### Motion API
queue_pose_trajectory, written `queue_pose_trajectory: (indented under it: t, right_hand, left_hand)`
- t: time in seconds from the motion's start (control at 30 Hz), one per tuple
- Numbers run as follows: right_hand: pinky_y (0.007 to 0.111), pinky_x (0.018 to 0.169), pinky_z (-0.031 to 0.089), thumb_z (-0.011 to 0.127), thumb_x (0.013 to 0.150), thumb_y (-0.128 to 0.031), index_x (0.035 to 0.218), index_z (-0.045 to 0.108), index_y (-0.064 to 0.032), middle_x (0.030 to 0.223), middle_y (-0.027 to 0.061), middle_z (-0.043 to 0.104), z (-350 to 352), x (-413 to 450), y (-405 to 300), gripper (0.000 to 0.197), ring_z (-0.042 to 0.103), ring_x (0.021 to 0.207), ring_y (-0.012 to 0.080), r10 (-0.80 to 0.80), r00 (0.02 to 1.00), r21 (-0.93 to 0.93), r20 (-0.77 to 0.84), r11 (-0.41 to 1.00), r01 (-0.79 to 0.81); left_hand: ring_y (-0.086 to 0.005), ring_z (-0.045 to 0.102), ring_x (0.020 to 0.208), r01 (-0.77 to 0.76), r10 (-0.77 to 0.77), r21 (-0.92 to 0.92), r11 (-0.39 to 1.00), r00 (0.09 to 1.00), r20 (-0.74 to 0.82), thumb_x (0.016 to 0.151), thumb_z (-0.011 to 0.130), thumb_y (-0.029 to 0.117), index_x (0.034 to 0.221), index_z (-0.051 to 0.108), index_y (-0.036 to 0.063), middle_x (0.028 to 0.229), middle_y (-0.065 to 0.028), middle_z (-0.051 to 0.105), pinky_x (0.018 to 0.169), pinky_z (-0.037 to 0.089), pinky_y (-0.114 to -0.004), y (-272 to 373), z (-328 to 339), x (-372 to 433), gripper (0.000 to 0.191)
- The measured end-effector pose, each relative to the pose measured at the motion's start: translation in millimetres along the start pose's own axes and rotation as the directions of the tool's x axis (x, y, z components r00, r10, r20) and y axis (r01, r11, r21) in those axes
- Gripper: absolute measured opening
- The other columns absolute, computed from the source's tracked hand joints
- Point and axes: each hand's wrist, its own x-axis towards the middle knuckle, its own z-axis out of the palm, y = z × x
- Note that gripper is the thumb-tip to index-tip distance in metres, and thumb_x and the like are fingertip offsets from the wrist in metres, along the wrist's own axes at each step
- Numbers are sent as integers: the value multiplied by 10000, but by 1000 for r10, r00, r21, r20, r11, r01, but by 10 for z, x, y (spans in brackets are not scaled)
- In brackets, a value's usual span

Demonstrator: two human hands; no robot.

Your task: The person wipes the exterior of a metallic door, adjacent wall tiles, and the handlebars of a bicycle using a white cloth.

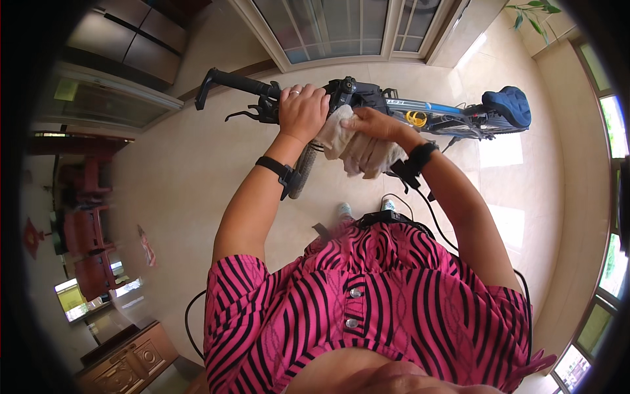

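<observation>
A bicycle (433,109) with a blue and grey frame stands across the floor before me. My left hand (303,111), wearing a ring, grips the handlebar beside the stem (348,84). To its left are a black rubber grip (241,82) with a bar end and a brake lever (241,115). Between thumb and fingers my right hand (378,124) holds a pale, crumpled cloth (371,152). The cloth hangs in folds and its upper end lies against the handlebar's middle. It hides part of the bar. Below shows the front tyre (306,167).
A blue-covered saddle (509,106) is at the far right of the bicycle. A yellow coiled item (416,118) sits on the frame. Glass-paned doors (334,29) stand behind, red wooden chairs (88,226) at left, and a plant (536,12) at the upper right.
</observation>
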Motion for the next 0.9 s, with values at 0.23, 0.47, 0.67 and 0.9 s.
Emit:
queue_pose_trajectory:
  t: [0.23, 0.47, 0.67, 0.9]
  right_hand:
    - [361, 777, 473, 543, 848, -515, 973, 595, 51, 953, 211, 622, 278, -914, -164, 582, 608, 887, 298, -99, 993, -81, -69, 992, 93]
    - [357, 723, 487, 601, 749, -219, 1195, 431, 49, 887, 111, 569, 966, -1501, 46, 547, 596, 860, 284, -439, 825, -800, -356, 600, -25]
    - [385, 904, 419, 546, 760, -176, 1329, 340, 18, 1350, 229, 377, 649, -1377, 99, 636, 474, 1129, 336, -563, 788, -866, -248, 494, 80]
    - [416, 936, 397, 648, 687, -194, 1247, 463, -109, 1368, 200, 346, 297, -1585, -285, 596, 416, 1199, 358, -551, 814, -909, 185, 219, 355]
  left_hand:
    - [-249, 564, 803, -18, 17, -20, 1000, 999, -30, 836, 535, 262, 814, 632, 129, 812, -36, 602, 794, 392, -386, 591, -428, -358, 166]
    - [-247, 562, 820, -24, 24, -3, 1000, 1000, 11, 848, 510, 241, 849, 627, 137, 850, -25, 606, 798, 389, -384, 986, -591, -671, 157]
    - [-247, 562, 840, -14, 14, 18, 1000, 999, 33, 861, 487, 223, 884, 623, 143, 880, -22, 606, 808, 384, -386, 762, -348, -338, 159]
    - [-253, 560, 839, -2, 2, 11, 1000, 999, 52, 865, 482, 227, 875, 625, 142, 867, -28, 601, 813, 385, -392, 581, -244, -273, 167]
